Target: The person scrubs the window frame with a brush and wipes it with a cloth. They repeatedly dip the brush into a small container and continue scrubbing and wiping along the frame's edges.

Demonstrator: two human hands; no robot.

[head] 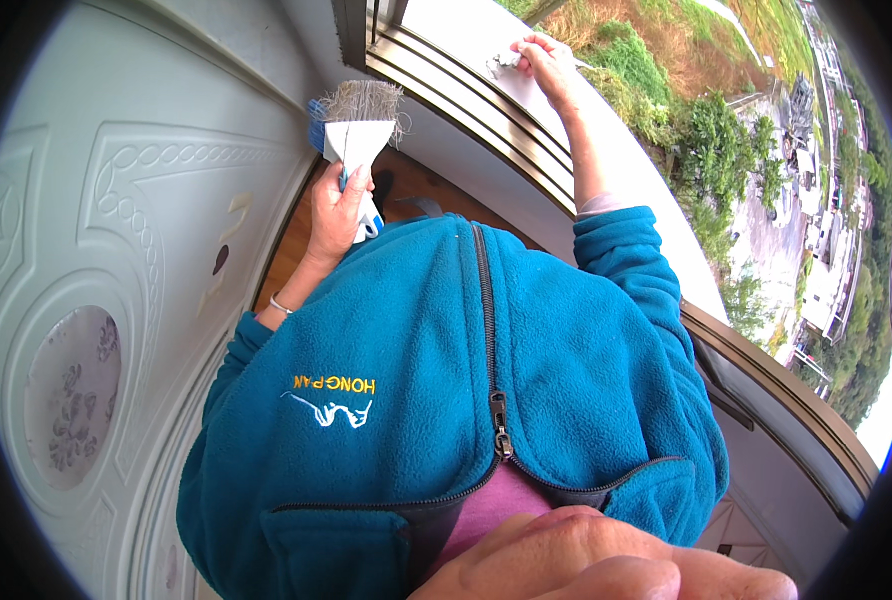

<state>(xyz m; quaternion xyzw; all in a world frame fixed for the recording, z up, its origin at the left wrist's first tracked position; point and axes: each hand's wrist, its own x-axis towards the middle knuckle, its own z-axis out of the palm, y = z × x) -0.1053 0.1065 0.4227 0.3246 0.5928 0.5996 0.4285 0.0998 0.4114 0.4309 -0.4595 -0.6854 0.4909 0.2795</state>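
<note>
My left hand (337, 214) is closed around the white and blue handle of a broad brush (357, 139). Its grey-brown bristles point away from me and are frayed, with stray fibres sticking out. Blue bristles (316, 126) show beside them, partly hidden; whether they belong to the same tool I cannot tell. Past the window track, my right hand (549, 67) pinches a small crumpled whitish-grey scrap (504, 63) between thumb and fingers, at the pale outer ledge (524, 88). Whether the scrap touches the ledge is not clear.
The metal window track (476, 90) runs between my body and the ledge. A pale green moulded door or panel (168, 225) stands close on the left. Wooden floor (423, 180) shows below. Outside lie shrubs (633, 67), a paved yard and buildings, far below the window.
</note>
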